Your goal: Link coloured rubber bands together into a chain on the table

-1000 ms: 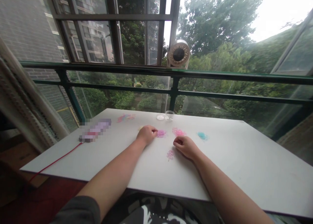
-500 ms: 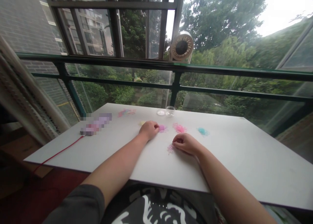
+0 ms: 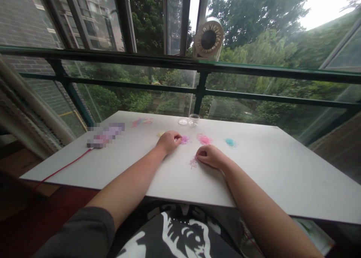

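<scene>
My left hand (image 3: 168, 142) rests on the white table (image 3: 262, 168), its fingers pinched at the left edge of a pile of purple thin loops, like small elastic bands (image 3: 185, 139). Whatever may be between the fingertips is too small to see. Partly behind that hand lies a yellow pile (image 3: 160, 134). My right hand (image 3: 210, 156) is closer to me, fingers curled together at a pale pink-mauve pile (image 3: 193, 162); what it grips, if anything, is hidden. Beyond it are a bright pink pile (image 3: 204, 139) and, further right, a teal pile (image 3: 231, 142).
At the table's back stand a clear round tub (image 3: 194, 120) and a clear lid (image 3: 182, 121). A multicoloured pile (image 3: 142, 121) lies back left. A blurred-out phone-like object (image 3: 105, 136) with a red cable (image 3: 66, 165) is at left. A green railing (image 3: 135, 59) runs behind.
The camera view has tilted down slightly, so the whole scene sits a little differently. Both hands stay at the same piles, with only slight finger movement.
</scene>
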A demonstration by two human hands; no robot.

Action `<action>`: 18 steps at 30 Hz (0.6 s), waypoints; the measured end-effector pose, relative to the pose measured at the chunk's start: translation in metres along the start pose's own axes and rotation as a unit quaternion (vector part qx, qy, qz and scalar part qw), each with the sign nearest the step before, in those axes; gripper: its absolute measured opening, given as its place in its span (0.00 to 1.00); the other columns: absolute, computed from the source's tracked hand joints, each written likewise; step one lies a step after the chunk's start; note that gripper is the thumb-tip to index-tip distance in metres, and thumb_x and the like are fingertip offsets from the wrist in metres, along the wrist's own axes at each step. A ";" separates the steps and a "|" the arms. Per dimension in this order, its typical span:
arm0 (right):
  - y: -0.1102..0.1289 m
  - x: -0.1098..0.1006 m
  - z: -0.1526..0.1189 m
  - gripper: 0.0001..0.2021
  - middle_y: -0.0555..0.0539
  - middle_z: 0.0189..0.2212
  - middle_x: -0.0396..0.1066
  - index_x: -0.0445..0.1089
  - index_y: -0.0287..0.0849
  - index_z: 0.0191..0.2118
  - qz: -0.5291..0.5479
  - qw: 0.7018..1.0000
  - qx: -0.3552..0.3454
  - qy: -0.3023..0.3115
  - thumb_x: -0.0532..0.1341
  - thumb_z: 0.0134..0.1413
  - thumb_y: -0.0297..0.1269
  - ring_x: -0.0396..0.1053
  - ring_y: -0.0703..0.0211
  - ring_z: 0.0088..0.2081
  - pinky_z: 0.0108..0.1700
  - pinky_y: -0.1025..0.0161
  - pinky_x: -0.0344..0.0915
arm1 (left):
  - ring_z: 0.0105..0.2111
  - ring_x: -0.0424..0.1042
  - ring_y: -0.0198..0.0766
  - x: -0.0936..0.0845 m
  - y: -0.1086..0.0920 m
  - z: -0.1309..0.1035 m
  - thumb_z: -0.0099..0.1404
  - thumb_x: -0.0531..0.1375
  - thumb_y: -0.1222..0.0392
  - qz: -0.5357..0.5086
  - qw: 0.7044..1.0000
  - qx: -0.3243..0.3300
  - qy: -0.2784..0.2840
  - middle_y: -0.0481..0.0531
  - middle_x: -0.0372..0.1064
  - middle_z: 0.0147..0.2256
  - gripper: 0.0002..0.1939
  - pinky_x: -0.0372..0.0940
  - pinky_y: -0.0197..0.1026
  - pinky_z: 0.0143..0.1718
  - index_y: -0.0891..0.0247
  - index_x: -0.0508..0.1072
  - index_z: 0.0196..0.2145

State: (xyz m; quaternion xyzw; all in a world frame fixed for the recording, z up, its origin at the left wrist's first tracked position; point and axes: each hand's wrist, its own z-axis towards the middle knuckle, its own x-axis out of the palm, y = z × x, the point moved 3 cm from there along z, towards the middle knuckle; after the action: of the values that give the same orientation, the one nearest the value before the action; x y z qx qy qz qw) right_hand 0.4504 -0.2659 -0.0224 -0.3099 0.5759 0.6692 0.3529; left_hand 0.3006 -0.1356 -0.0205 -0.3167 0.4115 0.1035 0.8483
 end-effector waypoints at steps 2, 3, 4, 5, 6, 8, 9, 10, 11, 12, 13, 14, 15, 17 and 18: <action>-0.001 0.000 0.000 0.07 0.51 0.19 0.67 0.73 0.39 0.26 -0.005 1.000 -0.001 -0.004 0.58 0.41 0.32 0.58 0.67 0.21 0.24 0.70 0.53 | 0.32 0.67 0.37 -0.001 -0.004 -0.003 0.55 0.55 0.58 -0.016 1.000 0.020 0.009 0.51 0.71 0.31 0.10 0.62 0.37 0.36 0.63 0.75 0.32; -0.001 0.000 0.000 0.06 0.51 0.19 0.67 0.72 0.39 0.26 -0.007 1.000 -0.003 -0.007 0.58 0.41 0.32 0.58 0.67 0.21 0.24 0.70 0.53 | 0.32 0.67 0.36 -0.002 -0.007 -0.005 0.55 0.55 0.58 -0.026 0.999 0.032 0.018 0.51 0.71 0.31 0.10 0.62 0.36 0.36 0.63 0.75 0.32; -0.002 0.001 0.001 0.06 0.51 0.19 0.67 0.72 0.39 0.26 -0.009 1.000 -0.004 -0.009 0.58 0.41 0.32 0.58 0.67 0.21 0.24 0.69 0.54 | 0.32 0.67 0.36 -0.002 -0.010 -0.008 0.55 0.55 0.58 -0.037 0.998 0.046 0.029 0.51 0.71 0.31 0.10 0.61 0.36 0.36 0.63 0.75 0.32; -0.002 0.001 0.001 0.06 0.51 0.19 0.67 0.72 0.39 0.26 -0.009 1.000 -0.005 -0.010 0.57 0.41 0.32 0.58 0.67 0.21 0.24 0.69 0.53 | 0.31 0.67 0.35 -0.002 -0.014 -0.010 0.55 0.55 0.59 -0.047 0.996 0.061 0.042 0.51 0.71 0.31 0.10 0.61 0.36 0.35 0.63 0.74 0.32; -0.003 0.001 0.001 0.06 0.51 0.19 0.67 0.72 0.39 0.26 -0.008 1.000 -0.004 -0.010 0.57 0.41 0.32 0.58 0.67 0.21 0.24 0.69 0.53 | 0.31 0.67 0.35 -0.001 -0.018 -0.012 0.56 0.55 0.59 -0.058 0.994 0.075 0.058 0.50 0.71 0.31 0.10 0.61 0.35 0.35 0.63 0.74 0.32; -0.004 0.001 0.001 0.06 0.51 0.19 0.66 0.71 0.39 0.26 -0.004 1.000 -0.001 -0.009 0.57 0.42 0.32 0.58 0.67 0.21 0.23 0.69 0.53 | 0.31 0.67 0.34 0.000 -0.026 -0.016 0.55 0.56 0.59 -0.073 0.988 0.099 0.090 0.50 0.71 0.30 0.09 0.61 0.35 0.35 0.63 0.75 0.31; -0.004 0.001 0.001 0.06 0.51 0.18 0.66 0.71 0.38 0.26 -0.001 1.000 0.000 -0.009 0.57 0.42 0.32 0.58 0.67 0.21 0.23 0.69 0.53 | 0.30 0.67 0.34 0.001 -0.030 -0.018 0.55 0.56 0.59 -0.080 0.985 0.108 0.105 0.50 0.71 0.30 0.09 0.61 0.35 0.35 0.63 0.75 0.31; -0.004 0.001 0.001 0.06 0.51 0.18 0.66 0.71 0.38 0.26 0.002 1.000 0.000 -0.009 0.57 0.42 0.32 0.58 0.67 0.21 0.23 0.69 0.53 | 0.30 0.67 0.34 0.003 -0.033 -0.019 0.54 0.57 0.59 -0.085 0.983 0.114 0.119 0.50 0.71 0.30 0.09 0.61 0.35 0.35 0.63 0.75 0.31; -0.004 0.001 0.000 0.07 0.51 0.18 0.66 0.71 0.38 0.26 0.005 1.000 -0.002 -0.010 0.56 0.42 0.32 0.58 0.67 0.21 0.23 0.69 0.53 | 0.30 0.67 0.34 0.004 -0.036 -0.021 0.54 0.57 0.59 -0.090 0.980 0.119 0.131 0.50 0.71 0.30 0.09 0.61 0.34 0.34 0.62 0.75 0.32; -0.003 0.001 0.000 0.07 0.51 0.18 0.66 0.71 0.38 0.26 0.008 1.000 -0.005 -0.012 0.56 0.42 0.32 0.58 0.67 0.21 0.23 0.69 0.53 | 0.30 0.67 0.34 0.006 -0.039 -0.022 0.54 0.58 0.58 -0.094 0.978 0.122 0.139 0.50 0.71 0.30 0.10 0.61 0.34 0.34 0.62 0.75 0.32; -0.002 0.001 0.000 0.07 0.51 0.18 0.65 0.71 0.38 0.27 0.012 1.000 -0.008 -0.014 0.56 0.43 0.32 0.58 0.67 0.21 0.23 0.69 0.53 | 0.30 0.67 0.34 0.007 -0.041 -0.023 0.53 0.58 0.57 -0.098 0.977 0.124 0.146 0.50 0.72 0.30 0.10 0.61 0.34 0.33 0.62 0.75 0.33; -0.002 0.001 0.000 0.07 0.52 0.18 0.65 0.71 0.38 0.27 0.016 1.000 -0.011 -0.016 0.56 0.43 0.32 0.58 0.67 0.21 0.23 0.69 0.53 | 0.29 0.67 0.34 0.008 -0.042 -0.023 0.53 0.58 0.56 -0.100 0.976 0.124 0.151 0.50 0.72 0.30 0.11 0.61 0.34 0.33 0.62 0.75 0.33; -0.001 0.002 0.000 0.07 0.52 0.18 0.64 0.70 0.38 0.26 0.020 1.000 -0.014 -0.019 0.56 0.43 0.33 0.58 0.67 0.21 0.23 0.70 0.53 | 0.29 0.67 0.34 0.008 -0.043 -0.024 0.53 0.58 0.55 -0.102 0.975 0.124 0.154 0.50 0.72 0.29 0.12 0.61 0.34 0.32 0.62 0.75 0.33; 0.000 0.002 0.001 0.07 0.52 0.17 0.63 0.70 0.37 0.26 0.029 0.999 -0.017 -0.027 0.56 0.43 0.33 0.57 0.67 0.21 0.23 0.70 0.52 | 0.28 0.67 0.33 0.009 -0.045 -0.025 0.53 0.59 0.54 -0.103 0.974 0.122 0.161 0.50 0.72 0.28 0.12 0.61 0.33 0.30 0.62 0.75 0.33; 0.000 0.003 0.001 0.06 0.52 0.17 0.62 0.69 0.37 0.25 0.033 0.999 -0.017 -0.032 0.56 0.43 0.33 0.57 0.68 0.21 0.23 0.70 0.52 | 0.28 0.67 0.33 0.009 -0.046 -0.025 0.52 0.59 0.54 -0.102 0.974 0.120 0.164 0.50 0.72 0.28 0.12 0.60 0.33 0.29 0.63 0.75 0.32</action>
State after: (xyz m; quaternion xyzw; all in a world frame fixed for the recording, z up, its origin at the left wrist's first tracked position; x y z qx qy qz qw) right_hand 0.4488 -0.2649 -0.0244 -0.2751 0.5629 0.6998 0.3433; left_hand 0.3104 -0.1875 -0.0179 -0.2654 0.5197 -0.0871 0.8074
